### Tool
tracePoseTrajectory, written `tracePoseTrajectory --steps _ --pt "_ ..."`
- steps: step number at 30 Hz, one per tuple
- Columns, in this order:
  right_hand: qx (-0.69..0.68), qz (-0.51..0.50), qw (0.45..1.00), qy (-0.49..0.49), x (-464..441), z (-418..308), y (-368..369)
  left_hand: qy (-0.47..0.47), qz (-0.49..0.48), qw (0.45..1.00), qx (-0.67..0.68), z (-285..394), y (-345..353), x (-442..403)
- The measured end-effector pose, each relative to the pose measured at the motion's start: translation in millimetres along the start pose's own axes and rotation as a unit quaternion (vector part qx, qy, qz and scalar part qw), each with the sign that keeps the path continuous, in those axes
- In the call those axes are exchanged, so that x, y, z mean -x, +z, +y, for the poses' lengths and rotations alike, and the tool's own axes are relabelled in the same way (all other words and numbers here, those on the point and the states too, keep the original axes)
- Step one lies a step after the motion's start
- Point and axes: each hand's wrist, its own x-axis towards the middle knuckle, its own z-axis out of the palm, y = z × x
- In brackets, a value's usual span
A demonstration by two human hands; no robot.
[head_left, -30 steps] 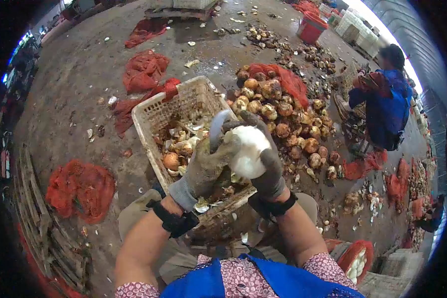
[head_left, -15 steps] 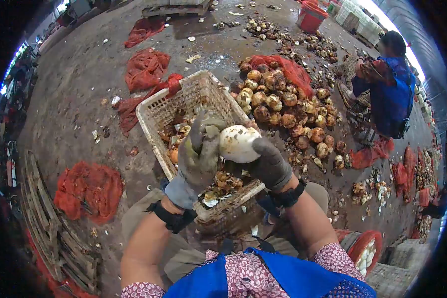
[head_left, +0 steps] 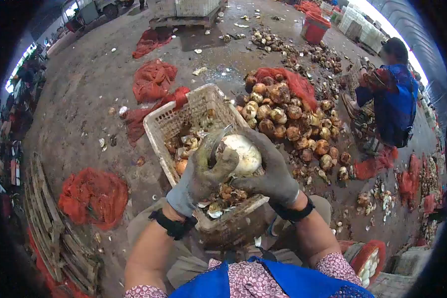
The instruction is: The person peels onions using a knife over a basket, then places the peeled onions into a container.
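Observation:
Both my hands wear dirty grey gloves and meet over a plastic crate (head_left: 154, 141). Between them is a large, pale, mostly peeled onion (head_left: 247, 155) with brown patches. My right hand (head_left: 273, 166) wraps round its right side, fingers over the top and thumb underneath. Pressed against its left side is my left hand (head_left: 203, 169), fingers curled and thumb on the onion. A thin pale edge shows above the left fingers; I cannot make out what it is. Inside the crate, below my hands, lie onion skins and scraps (head_left: 228, 193).
A heap of brown-skinned onions (head_left: 293, 119), partly under red netting (head_left: 300, 89), lies right of the crate. Another person (head_left: 395, 94) in blue sits beyond it. Red mesh bags (head_left: 93, 197) and a wooden pallet (head_left: 49, 223) are at left. A red bucket (head_left: 315, 29) stands far back.
My right hand has moved from the onion's lower right to wrap round its side and top. The onion has turned and sits slightly lower and further right, with my left hand against it.

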Motion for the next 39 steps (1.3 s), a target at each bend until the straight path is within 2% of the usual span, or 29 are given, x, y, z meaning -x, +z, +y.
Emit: tracePoseTrajectory --steps 1,2,3,5,6,9,10,13,14,15,16,17,18,19,21,22,23,25,29,30,31,33,34,35,37,38,39 --pt "-0.113 0.013 0.992 0.049 -0.8 -7.8 -1.3 -0.024 0.007 0.994 0.109 -1.3 0.0 -0.6" --pt "-0.152 -0.033 0.985 0.072 -6.7 -12.3 -7.5 0.056 0.024 0.998 0.024 3.3 3.0 -4.5" --pt "-0.152 -0.031 0.986 0.069 -5.2 -9.1 -10.4 0.059 0.022 0.998 0.022 0.3 3.9 -4.6" --pt "-0.035 -0.082 0.993 0.078 -2.8 -7.1 -12.9 0.077 0.023 0.996 -0.047 -10.9 8.2 -1.6" --pt "-0.13 -0.097 0.979 0.123 0.0 -11.6 -14.2 0.081 0.022 0.995 -0.048 -14.3 9.7 -0.8" --pt "-0.094 -0.117 0.984 0.091 3.9 -3.4 -16.3 0.146 0.015 0.986 -0.075 -21.9 15.1 2.7" --pt "-0.013 -0.1 0.993 0.055 4.9 -2.7 -17.0 0.113 -0.009 0.993 -0.012 -22.3 14.7 4.6" --pt "0.002 -0.057 0.995 0.083 9.3 -5.1 -20.5 0.063 0.022 0.996 0.051 -15.9 19.0 4.7" --pt "-0.021 -0.022 0.995 0.098 13.4 0.5 -20.1 0.119 0.042 0.99 -0.064 -18.0 16.9 2.0" --pt "-0.02 -0.019 0.995 0.1 14.3 0.4 -23.9 0.119 0.039 0.99 -0.063 -16.2 12.5 3.1" --pt "-0.001 -0.008 0.996 0.094 13.9 0.0 -29.2 0.154 0.014 0.96 -0.232 -11.0 6.9 5.8" --pt "0.018 0.001 0.996 0.087 13.5 -0.2 -32.9 0.184 -0.01 0.901 -0.394 -5.1 4.4 8.6" --pt "-0.009 0.006 0.99 0.139 14.4 -0.2 -34.2 0.13 -0.064 0.876 -0.46 1.2 6.0 10.6" --pt "-0.011 0.004 0.99 0.144 16.4 -0.2 -33.2 0.125 -0.066 0.877 -0.459 -2.5 9.7 10.9" --pt "-0.127 0.001 0.986 0.107 23.1 -0.7 -30.5 0.095 -0.071 0.845 -0.522 -14.4 18.7 9.0" --pt "-0.033 -0.026 0.995 0.096 29.7 8.2 -33.1 0.134 -0.055 0.827 -0.544 -16.3 21.3 5.7" --pt "-0.035 -0.029 0.994 0.103 30.5 4.7 -33.7 0.127 -0.058 0.829 -0.541 -14.4 21.5 -0.1" --pt "-0.092 -0.052 0.978 0.177 33.1 -8.6 -31.8 0.029 -0.146 0.767 -0.624 -8.2 19.0 -10.3" --pt "-0.113 -0.074 0.979 0.152 47.5 -8.8 -31.1 -0.04 -0.088 0.805 -0.586 -34.4 6.3 -22.7" --pt "-0.138 -0.058 0.973 0.177 47.4 -10.3 -33.8 0.046 -0.045 0.862 -0.502 -51.2 -1.5 -15.8" --pt "-0.162 -0.04 0.965 0.2 46.0 -11.5 -37.8 0.046 -0.047 0.863 -0.502 -49.2 -0.6 -14.3" --pt "-0.077 -0.022 0.986 0.147 47.2 1.6 -44.6 -0.063 -0.022 0.876 -0.477 -43.2 2.1 -15.7" --pt "-0.076 -0.018 0.986 0.146 46.8 1.7 -46.3 -0.06 -0.013 0.906 -0.419 -41.9 5.5 -17.9" --pt "-0.088 -0.02 0.985 0.145 46.6 1.2 -47.0 -0.059 -0.015 0.905 -0.421 -39.0 7.3 -17.0" --pt "-0.099 -0.023 0.984 0.145 47.5 3.4 -48.0 0.125 -0.097 0.877 -0.453 -25.7 13.3 -11.6" --pt "-0.048 -0.037 0.992 0.111 49.7 7.3 -48.8 0.175 -0.106 0.857 -0.472 -14.0 19.5 -9.6" --pt "0.003 -0.052 0.996 0.079 52.0 9.3 -48.2 0.173 -0.107 0.859 -0.47 -11.3 24.2 -13.1"
